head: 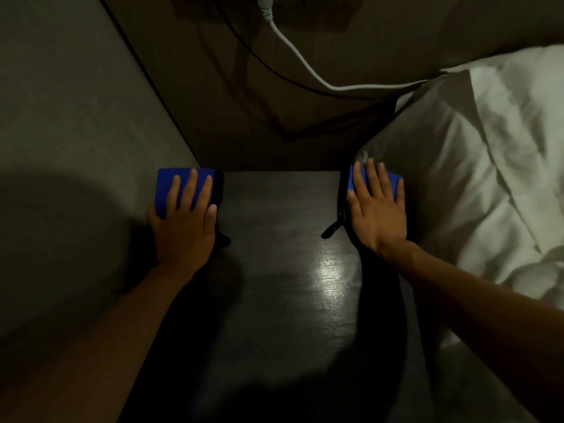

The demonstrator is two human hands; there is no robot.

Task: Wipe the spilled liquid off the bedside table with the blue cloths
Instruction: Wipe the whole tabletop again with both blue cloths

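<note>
The left hand lies flat with its fingers spread a little, palm down, on a folded blue cloth. The cloth sits at the far left corner of the dark worktop, and the fingers cover most of its near part; only the thumb side curls at the cloth's left edge. The right hand is also open and flat, fingers stretched forward and slightly apart, pressing on a second blue cloth at the far right corner of the worktop. Neither hand is closed around its cloth; both only press from above.

So there are two hands and two blue cloths, one cloth under each hand, well apart from each other with the bare middle of the worktop between them. A bright reflection shines on the surface nearer the right forearm; whether it is liquid or only light, I cannot tell.

A white pillow lies just beside the right hand, and one white cable hangs along the wall behind.
</note>
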